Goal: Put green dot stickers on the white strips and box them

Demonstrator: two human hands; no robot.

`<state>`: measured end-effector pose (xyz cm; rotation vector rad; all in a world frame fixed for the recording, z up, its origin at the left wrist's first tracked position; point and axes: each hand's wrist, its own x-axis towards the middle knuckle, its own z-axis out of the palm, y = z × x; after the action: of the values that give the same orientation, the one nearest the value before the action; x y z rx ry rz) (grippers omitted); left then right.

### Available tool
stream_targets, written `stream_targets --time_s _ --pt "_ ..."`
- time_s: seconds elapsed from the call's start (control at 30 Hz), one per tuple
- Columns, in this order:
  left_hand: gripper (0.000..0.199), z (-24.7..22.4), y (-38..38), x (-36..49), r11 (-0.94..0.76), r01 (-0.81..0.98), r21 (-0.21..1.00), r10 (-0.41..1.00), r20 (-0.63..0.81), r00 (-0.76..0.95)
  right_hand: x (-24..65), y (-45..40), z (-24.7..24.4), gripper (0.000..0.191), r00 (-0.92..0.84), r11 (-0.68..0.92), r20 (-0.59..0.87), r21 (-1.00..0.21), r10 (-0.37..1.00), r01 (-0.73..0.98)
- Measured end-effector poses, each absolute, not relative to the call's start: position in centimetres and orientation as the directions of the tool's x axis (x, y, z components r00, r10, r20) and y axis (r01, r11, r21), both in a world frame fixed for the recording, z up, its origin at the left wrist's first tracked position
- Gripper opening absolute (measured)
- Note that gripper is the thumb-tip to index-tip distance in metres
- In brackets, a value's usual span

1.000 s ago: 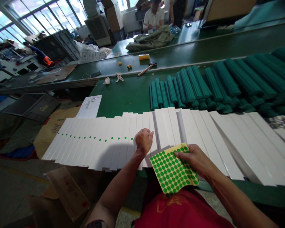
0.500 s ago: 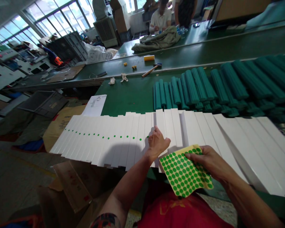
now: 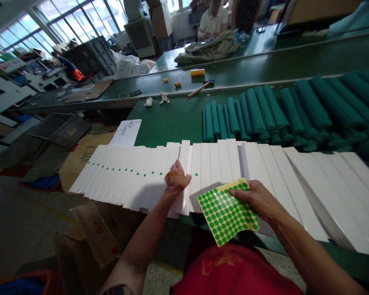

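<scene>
Inspection centres on a row of long, narrow white cartons (image 3: 209, 164), packed side by side along the near edge of the green table (image 3: 169, 125). Small round green dots mark the cartons in the left part of the row; one more dot (image 3: 196, 174) sits just right of the left hand (image 3: 175, 178).

The hands are apart. The left hand is at the middle of the row, touching a raised white carton (image 3: 186, 155); whether its fingers clamp the carton cannot be told. The right hand (image 3: 255, 196) pinches a yellow-backed sheet of round green stickers (image 3: 227, 213) by its upper right part, over the row's near edge.

Beyond the row's right half lie dark green ribbed rolls (image 3: 252, 110); beyond its left end lies a printed white paper (image 3: 127, 133).

Risks noted: the raised carton could knock its neighbours out of line if pushed sideways, since they lie close together. Cartons overhanging the near edge could tip if a forearm catches them. The sheet, held at one part only and bent, could sag and brush the cartons.
</scene>
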<state>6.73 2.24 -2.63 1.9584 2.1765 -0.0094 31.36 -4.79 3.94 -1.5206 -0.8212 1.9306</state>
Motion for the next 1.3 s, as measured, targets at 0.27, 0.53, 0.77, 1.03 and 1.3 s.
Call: stream_targets --time_s 0.27,0.53,0.77,1.03,1.3 --pt "0.039 0.7 0.8 6.6 -0.077 0.973 0.217 0.997 -0.009 0.081 30.4 -4.5 3.8 0.023 -0.202 -0.652 -0.629 -0.755 0.751 -0.071" --pt "0.013 3.7 -1.7 8.5 -0.295 0.649 0.701 0.899 -0.026 0.437 29.5 -4.1 3.7 0.023 -0.187 -0.655 -0.635 -0.752 0.75 -0.075" --pt "0.006 3.0 -2.4 8.8 -0.269 0.682 0.681 0.937 0.021 0.348 29.0 -4.0 3.0 0.021 -0.195 -0.663 -0.641 -0.746 0.742 -0.071" --pt "0.012 2.4 -3.0 8.7 -0.377 0.739 0.558 0.919 0.125 0.375 28.3 -3.7 2.5 0.019 -0.206 -0.671 -0.648 -0.74 0.733 -0.059" --pt "0.006 0.8 0.4 5.3 -0.094 0.538 0.838 0.987 0.009 0.158 28.1 -3.5 2.2 0.024 -0.154 -0.678 -0.667 -0.734 0.729 -0.034"
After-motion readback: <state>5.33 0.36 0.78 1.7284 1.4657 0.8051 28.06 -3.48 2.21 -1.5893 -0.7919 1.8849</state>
